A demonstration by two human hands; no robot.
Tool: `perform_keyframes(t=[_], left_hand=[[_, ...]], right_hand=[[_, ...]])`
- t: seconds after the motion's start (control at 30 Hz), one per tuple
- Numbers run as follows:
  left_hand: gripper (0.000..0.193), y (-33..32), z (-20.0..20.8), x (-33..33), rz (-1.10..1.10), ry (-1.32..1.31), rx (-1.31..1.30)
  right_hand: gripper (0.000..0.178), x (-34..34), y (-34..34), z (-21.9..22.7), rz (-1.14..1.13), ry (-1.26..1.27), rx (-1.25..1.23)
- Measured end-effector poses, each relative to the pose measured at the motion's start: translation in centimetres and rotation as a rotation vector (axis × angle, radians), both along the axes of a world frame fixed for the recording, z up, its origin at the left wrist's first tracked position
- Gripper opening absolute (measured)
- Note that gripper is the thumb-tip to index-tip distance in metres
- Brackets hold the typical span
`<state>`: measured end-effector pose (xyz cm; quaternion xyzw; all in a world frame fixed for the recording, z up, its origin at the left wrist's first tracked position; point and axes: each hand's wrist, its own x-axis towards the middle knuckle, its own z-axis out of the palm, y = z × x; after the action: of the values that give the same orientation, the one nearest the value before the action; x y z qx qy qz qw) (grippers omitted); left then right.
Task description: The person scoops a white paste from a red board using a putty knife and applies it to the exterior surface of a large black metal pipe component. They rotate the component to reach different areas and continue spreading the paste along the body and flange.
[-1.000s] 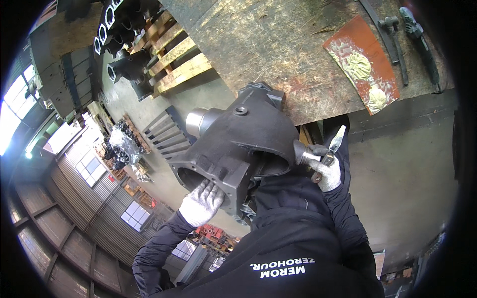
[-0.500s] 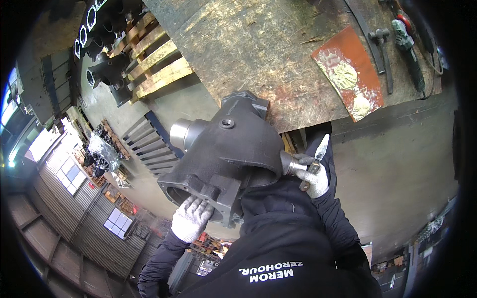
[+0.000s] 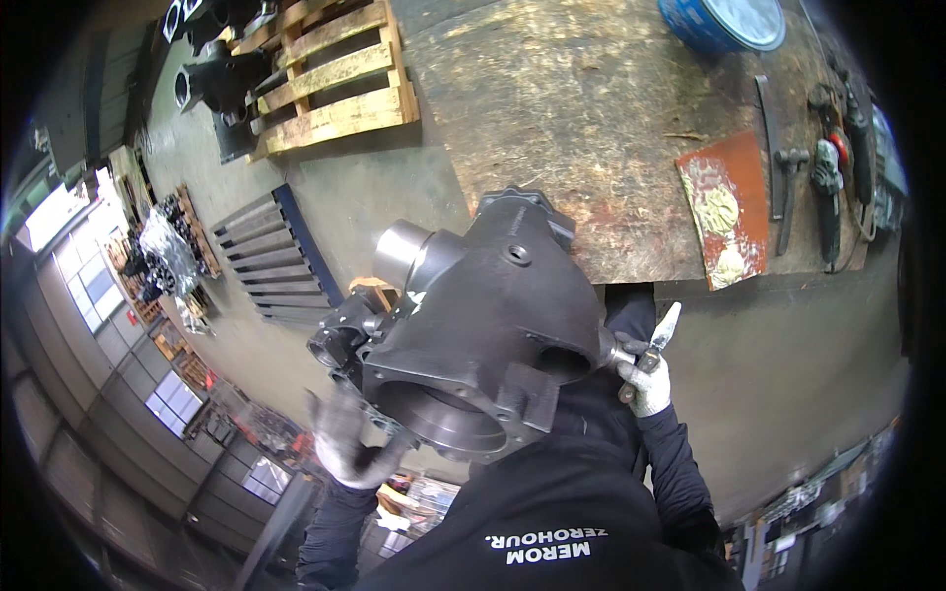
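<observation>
A large dark grey cast housing (image 3: 473, 315) spans from the worktable's edge toward my body, its round machined opening (image 3: 439, 414) facing me. My left hand (image 3: 350, 438), in a whitish glove and blurred by motion, is off the housing beside that opening, thumb apart from the fingers. My right hand (image 3: 645, 384), also gloved, grips a putty knife (image 3: 663, 333) with pale paste on its blade. Its fingers are also at the metal stub (image 3: 618, 355) on the housing's right side; whether they grip it cannot be told.
On the worn worktable (image 3: 552, 108) lie a reddish-brown sheet (image 3: 744, 187) with pale paste, a flat bar (image 3: 769, 148), a hammer (image 3: 788, 187) and an angle grinder (image 3: 828, 197). A blue tin (image 3: 700, 25) stands farther back. Left are a wooden pallet (image 3: 335, 118), a slatted rack (image 3: 271, 251) and smaller castings (image 3: 345, 330).
My left hand has come away from the housing's opening and moved left. My right hand keeps the putty knife. The view has shifted, bringing the blue tin and smaller castings into sight.
</observation>
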<state>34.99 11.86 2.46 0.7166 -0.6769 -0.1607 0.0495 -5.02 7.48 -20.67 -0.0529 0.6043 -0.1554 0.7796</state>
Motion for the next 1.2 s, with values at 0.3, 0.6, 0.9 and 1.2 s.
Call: perform_keyframes(t=[0.3,0.6,0.9,1.2], left_hand=[[0.091,-0.3,-5.7,0.5,0.628,0.477,0.04],[0.073,-1.2,-6.2,-0.2,0.692,0.577,-0.038],[0.058,-1.7,-5.6,-0.2,0.614,0.535,-0.008],[0.057,-2.0,-5.0,-1.9,0.55,0.602,-0.022]], right_hand=[[0.054,-0.7,0.9,-0.2,0.089,0.119,-0.111],[0.052,-0.4,-1.0,0.7,0.37,0.242,-0.129],[0.051,-1.0,-2.2,0.4,0.523,0.198,-0.172],[0.054,-2.5,-1.2,-0.5,0.52,0.185,-0.165]])
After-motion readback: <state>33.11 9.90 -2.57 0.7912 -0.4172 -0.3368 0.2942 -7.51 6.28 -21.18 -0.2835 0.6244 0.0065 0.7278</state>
